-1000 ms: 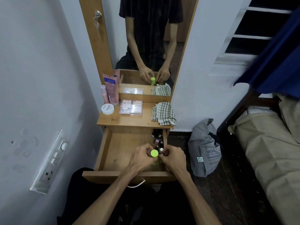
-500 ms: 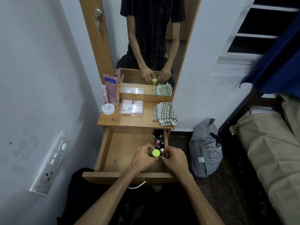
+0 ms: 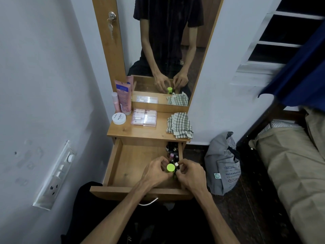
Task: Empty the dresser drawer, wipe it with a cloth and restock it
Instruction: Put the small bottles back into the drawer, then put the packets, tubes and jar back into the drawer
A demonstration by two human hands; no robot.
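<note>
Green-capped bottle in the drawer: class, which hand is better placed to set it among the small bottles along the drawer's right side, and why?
The left hand. Its fingers curl round the green-capped bottle, beside the small bottles. The right hand pinches a small white-capped bottle.

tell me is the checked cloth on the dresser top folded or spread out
Folded, loosely. The checked cloth lies bunched in layers on the dresser top, beside the mirror, with overlapping edges at its front.

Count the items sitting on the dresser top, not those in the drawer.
5: a pink bottle and pink tube at back left, a white jar before them, a clear box mid-top, a checked cloth right.
</note>
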